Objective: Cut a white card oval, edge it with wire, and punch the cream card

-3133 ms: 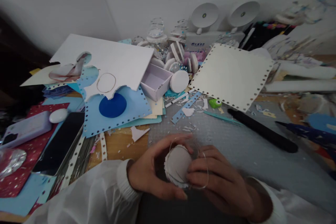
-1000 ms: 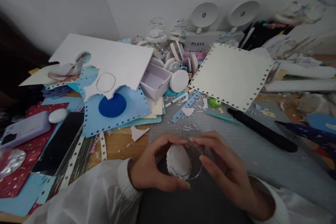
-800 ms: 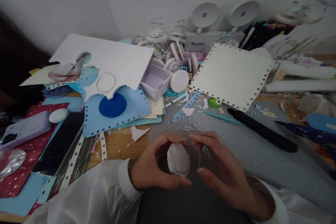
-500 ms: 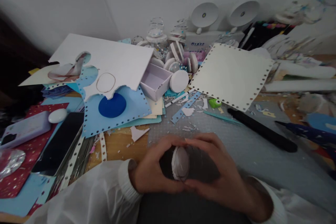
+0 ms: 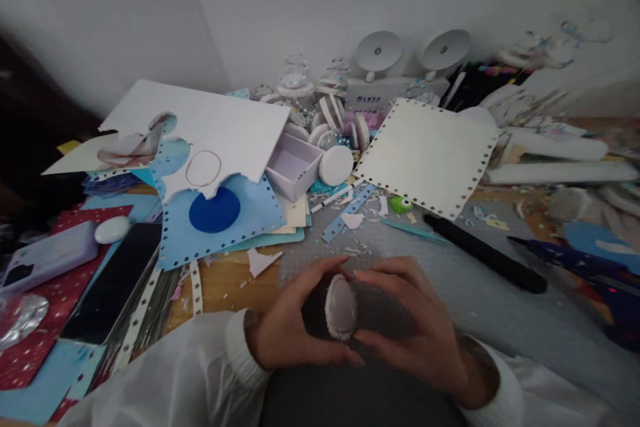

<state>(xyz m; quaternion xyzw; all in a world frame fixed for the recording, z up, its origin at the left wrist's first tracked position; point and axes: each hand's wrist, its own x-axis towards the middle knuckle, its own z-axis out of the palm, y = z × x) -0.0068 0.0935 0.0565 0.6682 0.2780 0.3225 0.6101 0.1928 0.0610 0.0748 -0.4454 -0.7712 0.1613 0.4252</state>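
Note:
A small whitish round piece (image 5: 341, 307) with a rough edge is held upright near the bottom middle. My left hand (image 5: 303, 320) has its thumb below the piece and its fingers above it, gripping it at the rim. Just to the right, my right hand (image 5: 414, 323) is curved, with thumb and fingertips apart and nothing between them; its tips are close to the piece's right side. Beyond both hands, paper scraps (image 5: 352, 221) lie on the grey cutting mat (image 5: 320, 250).
Left are a blue disc (image 5: 215, 210), cut white card (image 5: 225, 113) and a black phone (image 5: 114, 283). A lilac box (image 5: 294, 170) sits behind. Right are a bordered cream sheet (image 5: 427, 153), a black-handled tool (image 5: 485, 253), a dark blue glue gun (image 5: 575, 263) and green tweezers (image 5: 413, 231).
My right hand's fingertips have come away from the left hand and the round piece, leaving a small gap. The camera view has shifted slightly.

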